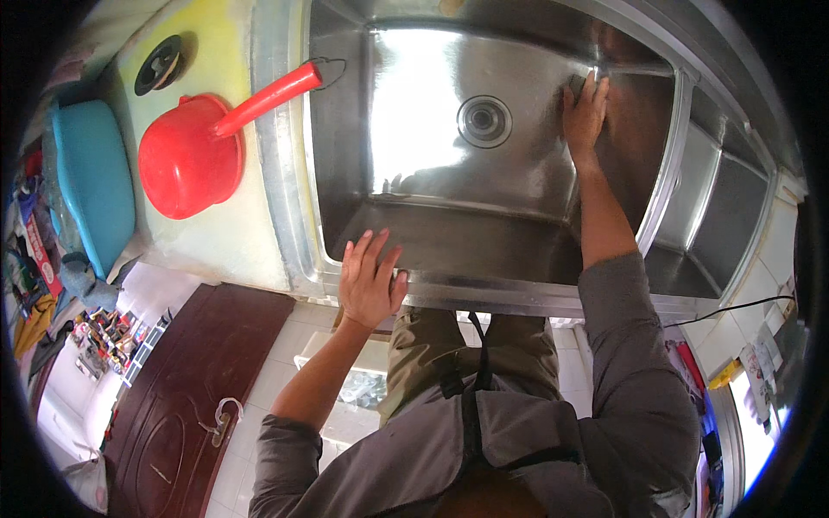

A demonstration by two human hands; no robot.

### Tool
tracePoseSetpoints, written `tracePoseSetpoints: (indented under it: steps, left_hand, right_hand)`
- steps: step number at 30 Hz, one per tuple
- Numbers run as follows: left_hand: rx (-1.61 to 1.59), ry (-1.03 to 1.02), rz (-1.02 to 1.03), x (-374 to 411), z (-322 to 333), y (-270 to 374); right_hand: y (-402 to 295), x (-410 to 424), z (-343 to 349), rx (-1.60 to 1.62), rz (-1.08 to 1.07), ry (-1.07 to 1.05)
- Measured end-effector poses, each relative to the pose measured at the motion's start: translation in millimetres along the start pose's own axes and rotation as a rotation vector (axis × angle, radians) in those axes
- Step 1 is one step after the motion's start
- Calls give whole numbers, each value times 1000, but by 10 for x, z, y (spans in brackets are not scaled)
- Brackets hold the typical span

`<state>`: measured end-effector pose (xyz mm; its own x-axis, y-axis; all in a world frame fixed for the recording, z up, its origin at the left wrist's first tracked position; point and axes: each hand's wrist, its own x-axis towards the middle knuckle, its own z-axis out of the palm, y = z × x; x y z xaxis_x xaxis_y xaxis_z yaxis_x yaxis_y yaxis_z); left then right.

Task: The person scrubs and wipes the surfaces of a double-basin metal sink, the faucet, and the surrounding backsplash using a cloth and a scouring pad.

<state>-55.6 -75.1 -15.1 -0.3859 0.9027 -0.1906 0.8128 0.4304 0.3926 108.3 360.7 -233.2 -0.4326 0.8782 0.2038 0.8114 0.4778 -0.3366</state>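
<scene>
A deep stainless steel sink basin (518, 171) lies before me, with a round drain (484, 122) in its floor. My right hand (586, 120) reaches into it, palm down, fingers pointing away from me, against the basin's right side near the far corner. A small dark patch shows beside its fingertips. Whether this is a pad under the hand or a reflection, I cannot tell. My left hand (370, 278) rests on the sink's front rim (479, 291) near the left corner, fingers spread, with nothing in it.
Left of the basin, a red plastic dipper (188, 155) lies on the counter, its handle jutting over the sink edge. Beyond it sits a black sink strainer or stopper (158, 65). A blue basin (97, 181) stands further left. A smaller sink compartment (690, 188) adjoins at right.
</scene>
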Motion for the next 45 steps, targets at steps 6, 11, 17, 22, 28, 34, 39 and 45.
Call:
tracePoseSetpoints:
  steps: [6, 11, 17, 22, 28, 34, 39, 45]
  left_hand:
    - [-35, 10, 12, 42, 15, 4]
    - [-34, -8, -20, 12, -19, 43]
    - [-41, -2, -2, 17, 4, 14]
    - [-26, -8, 1, 10, 33, -4]
    - [6, 2, -22, 4, -5, 38]
    - [-17, 1, 5, 16, 8, -9]
    - [-34, 14, -19, 34, -1, 25]
    - [-29, 30, -34, -16, 4, 19]
  right_hand:
    - [-217, -641, 552, -80, -66, -157]
    - [-819, -1026, 186, 268, -83, -420]
    - [-410, -67, 309, 396, -10, 16]
    - [-489, 106, 710, 370, 172, 26]
    - [-924, -642, 423, 425, -170, -360]
    - [-847, 422, 459, 275, -283, 45]
    - [-1089, -370, 584, 499, -104, -343]
    - [-1320, -346, 447, 226, -518, -350]
